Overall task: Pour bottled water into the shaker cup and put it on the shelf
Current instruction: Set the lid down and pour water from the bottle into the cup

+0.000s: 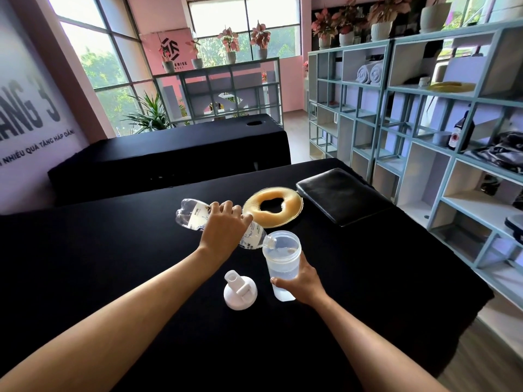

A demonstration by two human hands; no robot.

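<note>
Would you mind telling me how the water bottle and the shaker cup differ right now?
The water bottle is tipped nearly flat, its mouth at the cup's rim; the shaker cup stands upright. The left hand grips the bottle from above, while the right hand holds the cup low down. The bottle carries a printed label; the cup is plain. Both are clear plastic, uncapped and hold water.

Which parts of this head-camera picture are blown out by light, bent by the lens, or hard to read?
Head view: the windows are overexposed; wide-angle distortion bows the shelf frames; the black table cover swallows shadows; the hands, water bottle and shaker cup look sharp.
</note>
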